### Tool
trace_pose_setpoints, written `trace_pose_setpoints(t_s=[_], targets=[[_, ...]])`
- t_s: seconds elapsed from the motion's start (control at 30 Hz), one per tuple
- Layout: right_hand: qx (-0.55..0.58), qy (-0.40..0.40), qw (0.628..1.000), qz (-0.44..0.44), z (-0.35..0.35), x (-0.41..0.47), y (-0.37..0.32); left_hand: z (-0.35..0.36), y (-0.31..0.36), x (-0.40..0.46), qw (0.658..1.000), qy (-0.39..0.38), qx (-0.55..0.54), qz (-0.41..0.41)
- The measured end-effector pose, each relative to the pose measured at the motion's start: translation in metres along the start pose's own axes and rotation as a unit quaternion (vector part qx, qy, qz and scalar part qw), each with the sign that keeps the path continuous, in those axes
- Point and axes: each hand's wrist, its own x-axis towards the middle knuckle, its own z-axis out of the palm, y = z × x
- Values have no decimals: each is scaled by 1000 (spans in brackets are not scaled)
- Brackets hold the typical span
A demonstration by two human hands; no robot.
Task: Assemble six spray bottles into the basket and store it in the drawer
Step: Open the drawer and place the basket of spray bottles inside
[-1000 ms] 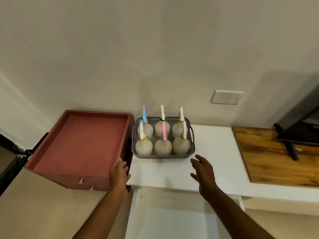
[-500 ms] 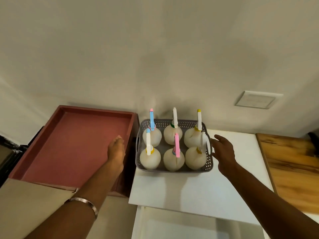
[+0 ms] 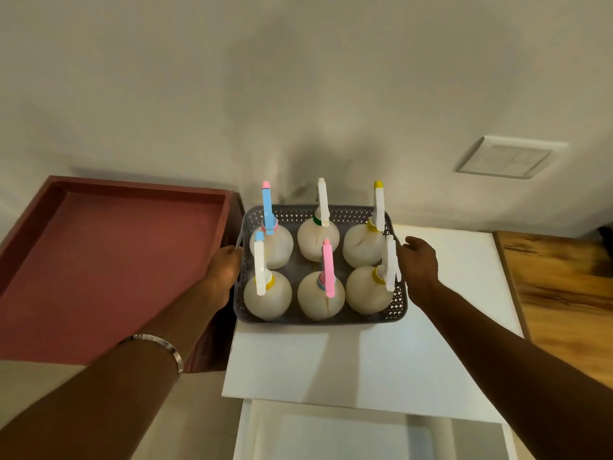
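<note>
Six bottles loaded, basket about to be lifted.

From left: the red drawer [image 3: 109,260] lies open and bare; my left hand [image 3: 224,272] touches the grey basket [image 3: 318,318] at its left rim, grip unclear; six spray bottles [image 3: 320,295] stand inside on the white tabletop [image 3: 365,360]; my right hand [image 3: 418,260], fingers loosely spread, nears the right rim. I judge only storing remains.

Head camera, single wide-angle view, looking forward and down.
It sits close above the basket [image 3: 320,318] on the white top [image 3: 365,360]; edges seem distorted.
</note>
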Motion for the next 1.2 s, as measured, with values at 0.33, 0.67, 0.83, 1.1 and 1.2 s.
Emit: trace_pose_setpoints(t_s=[0.33,0.67,0.83,1.1,1.2], targets=[[-72,-21,997,-5,11,13,26,7,-5,10,995,4,91,31],[-77,-11,997,-25,0,8,39,9,-8,-5,993,0,104,46],[-62,-12,998,-25,-16,-9,51,10,-15,-23,995,-17,85,55],[-31,-36,999,-16,-56,-51,88,9,-53,-75,991,-35,108,66],[-23,-36,999,-16,-75,-71,105,14,-73,-100,995,-27,74,59]])
